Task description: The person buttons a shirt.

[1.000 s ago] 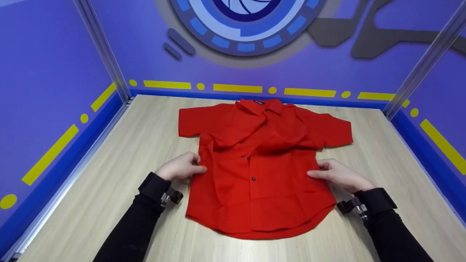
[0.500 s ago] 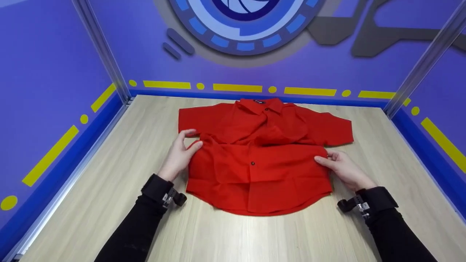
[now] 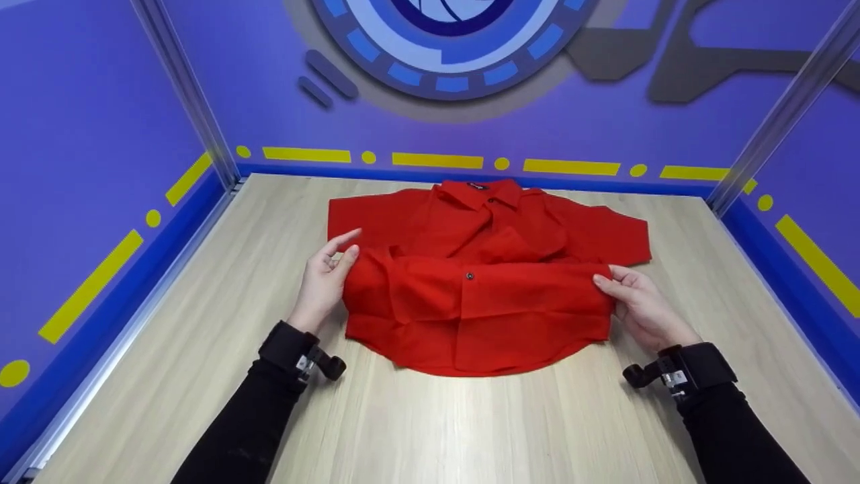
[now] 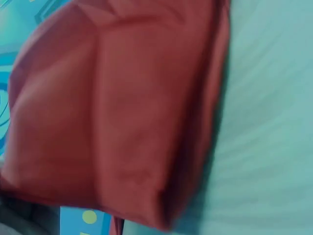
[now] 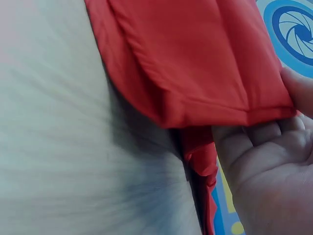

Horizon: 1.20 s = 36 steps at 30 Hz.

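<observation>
A red short-sleeved button shirt (image 3: 531, 296) has its collar toward the back wall. Its lower body is raised at both sides, forming a fold across the chest, and the curved hem hangs toward the front. My left hand (image 3: 324, 282) pinches the left side edge, thumb on top and index finger stretched out. On the other side my right hand (image 3: 643, 304) grips the right edge. In the right wrist view the fingers of the right hand (image 5: 274, 171) lie under the cloth (image 5: 195, 58), thumb above. Cloth (image 4: 132, 112) fills much of the left wrist view, blurred.
The shirt lies on a light wood-grain table (image 3: 430, 437). Blue-purple panels (image 3: 430, 134) with yellow marks enclose the back and both sides, joined by metal corner posts (image 3: 195, 101). A black wrist camera (image 3: 329, 366) sits below the left hand.
Both hands have taken the shirt's sides and lifted them up and toward the back. The hem has slid away from the front, and the midsection has bunched into a fold.
</observation>
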Tool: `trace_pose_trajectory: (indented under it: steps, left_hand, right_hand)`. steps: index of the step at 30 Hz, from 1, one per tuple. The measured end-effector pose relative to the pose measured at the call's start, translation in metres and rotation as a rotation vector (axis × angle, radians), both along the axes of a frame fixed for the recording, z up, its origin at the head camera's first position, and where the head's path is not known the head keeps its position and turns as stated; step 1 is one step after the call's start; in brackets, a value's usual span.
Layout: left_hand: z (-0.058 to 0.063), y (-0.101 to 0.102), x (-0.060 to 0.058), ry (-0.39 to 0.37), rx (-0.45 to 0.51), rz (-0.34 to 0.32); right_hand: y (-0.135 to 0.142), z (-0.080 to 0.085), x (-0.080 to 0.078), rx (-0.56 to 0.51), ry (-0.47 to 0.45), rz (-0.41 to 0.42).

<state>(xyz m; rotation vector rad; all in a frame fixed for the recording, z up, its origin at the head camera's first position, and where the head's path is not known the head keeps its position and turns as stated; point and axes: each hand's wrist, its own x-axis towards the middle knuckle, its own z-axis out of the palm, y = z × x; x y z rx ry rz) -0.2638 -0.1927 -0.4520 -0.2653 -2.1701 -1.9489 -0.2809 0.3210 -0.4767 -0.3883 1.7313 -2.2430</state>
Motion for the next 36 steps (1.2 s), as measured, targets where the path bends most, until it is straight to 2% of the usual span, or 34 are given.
trace_pose_trajectory:
  steps: [3, 6, 8, 10, 14, 17, 20, 26, 31, 36]
  left_hand:
    - [-0.011, -0.003, -0.006, 0.0, 0.048, -0.064]
    - [-0.024, -0.004, -0.011, -0.058, 0.081, -0.159]
    - [-0.029, -0.003, -0.012, -0.106, 0.073, -0.216]
    - [-0.033, -0.002, -0.011, -0.151, 0.015, -0.245]
    - [-0.037, -0.001, -0.009, -0.19, -0.163, -0.204]
    - [-0.035, -0.003, -0.009, -0.215, -0.265, -0.153]
    - [-0.03, -0.006, -0.008, -0.232, -0.277, -0.139]
    - [-0.021, -0.013, -0.007, -0.24, -0.112, -0.211]
    - [-0.019, -0.019, -0.006, -0.244, -0.008, -0.293]
    - [-0.019, -0.026, -0.006, -0.237, 0.087, -0.425]
  right_hand:
    - [0.001, -0.002, 0.0, 0.001, -0.015, 0.029]
    - [0.0, -0.003, 0.0, 0.011, -0.052, -0.011]
    - [0.0, -0.003, 0.0, 0.052, -0.078, -0.056]
    - [-0.002, -0.004, 0.0, 0.136, -0.093, -0.092]
    - [-0.005, -0.005, 0.0, 0.363, -0.092, -0.149]
    - [-0.003, -0.004, 0.001, 0.431, -0.086, -0.175]
    - [0.0, -0.001, 0.002, 0.418, -0.064, -0.184]
    - [0.005, 0.002, 0.002, 0.36, -0.027, -0.156]
    - [0.007, 0.001, 0.001, 0.208, -0.037, -0.093]
    - [0.011, 0.0, -0.001, 0.029, 0.008, 0.021]
